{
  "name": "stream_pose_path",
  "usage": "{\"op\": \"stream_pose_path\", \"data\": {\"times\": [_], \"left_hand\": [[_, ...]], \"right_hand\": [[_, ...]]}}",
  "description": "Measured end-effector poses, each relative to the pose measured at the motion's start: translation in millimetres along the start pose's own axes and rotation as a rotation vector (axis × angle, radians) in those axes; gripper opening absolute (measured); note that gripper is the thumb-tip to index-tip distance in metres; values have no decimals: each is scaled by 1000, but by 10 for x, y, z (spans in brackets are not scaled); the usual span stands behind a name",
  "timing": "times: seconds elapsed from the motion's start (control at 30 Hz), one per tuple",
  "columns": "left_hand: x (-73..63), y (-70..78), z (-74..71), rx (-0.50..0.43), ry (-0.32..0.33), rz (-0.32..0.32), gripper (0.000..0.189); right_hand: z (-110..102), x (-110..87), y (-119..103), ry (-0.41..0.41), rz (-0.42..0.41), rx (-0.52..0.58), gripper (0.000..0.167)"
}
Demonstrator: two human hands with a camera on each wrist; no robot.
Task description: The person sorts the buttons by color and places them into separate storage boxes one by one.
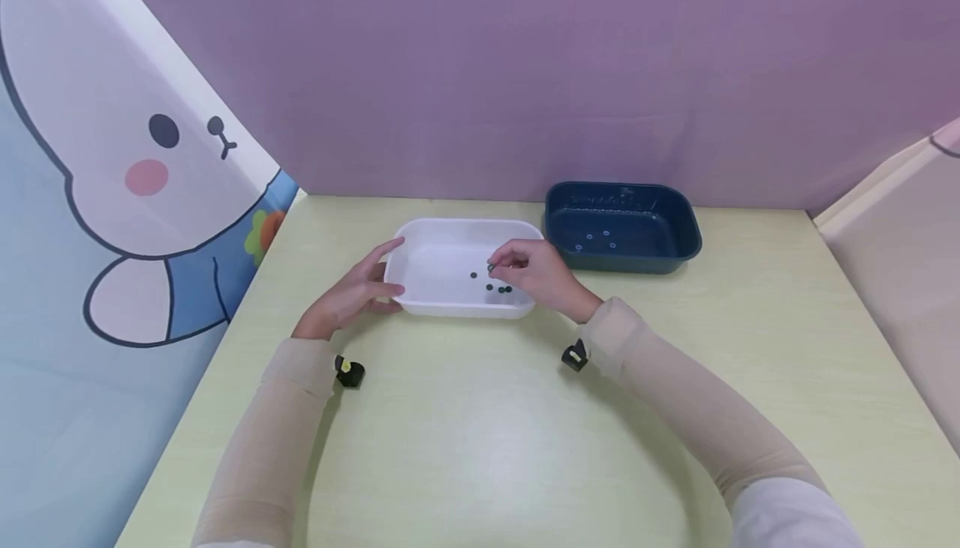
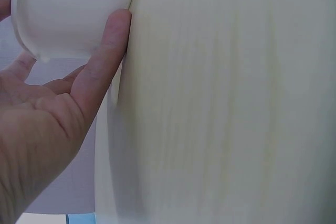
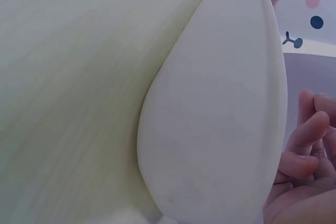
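Note:
A white plastic tray (image 1: pixel 427 309) rests on the table, with several small dark green round pieces (image 1: pixel 490 287) on its floor, toward the right. My left hand (image 1: pixel 352 294) grips the tray's left end, thumb and fingers spread around the rim; the left wrist view shows a finger (image 2: pixel 107 40) along its side. Over the tray's right part, my right hand (image 1: pixel 536 271) pinches one small green round piece (image 1: pixel 491 267) between thumb and fingertips. In the right wrist view the tray's outer wall (image 3: pixel 215 108) hides the pieces, and the right hand's curled fingers (image 3: pixel 310 135) show above the rim.
A dark blue tray (image 1: pixel 622 264) stands just right of the white one, farther back, holding several small ring-like pieces (image 1: pixel 589 237). Behind both rises a purple backdrop (image 1: pixel 480 72). A cartoon-printed cloth (image 1: pixel 150 223) hangs at the left. The pale wooden table (image 1: pixel 465 431) extends toward me.

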State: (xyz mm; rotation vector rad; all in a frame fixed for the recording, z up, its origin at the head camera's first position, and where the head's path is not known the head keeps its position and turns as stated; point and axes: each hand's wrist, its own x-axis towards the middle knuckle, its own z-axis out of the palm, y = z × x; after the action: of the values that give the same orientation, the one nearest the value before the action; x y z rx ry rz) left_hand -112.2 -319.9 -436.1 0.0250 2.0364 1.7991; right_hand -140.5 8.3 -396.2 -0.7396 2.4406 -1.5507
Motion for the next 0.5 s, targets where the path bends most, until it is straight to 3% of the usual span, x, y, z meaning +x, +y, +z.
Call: {"op": "stream_pose_path", "data": {"times": [0.5], "left_hand": [[38,-20,-13,-2,2,-13,87]], "right_hand": [[17,10,18,-38,11,94,27]]}}
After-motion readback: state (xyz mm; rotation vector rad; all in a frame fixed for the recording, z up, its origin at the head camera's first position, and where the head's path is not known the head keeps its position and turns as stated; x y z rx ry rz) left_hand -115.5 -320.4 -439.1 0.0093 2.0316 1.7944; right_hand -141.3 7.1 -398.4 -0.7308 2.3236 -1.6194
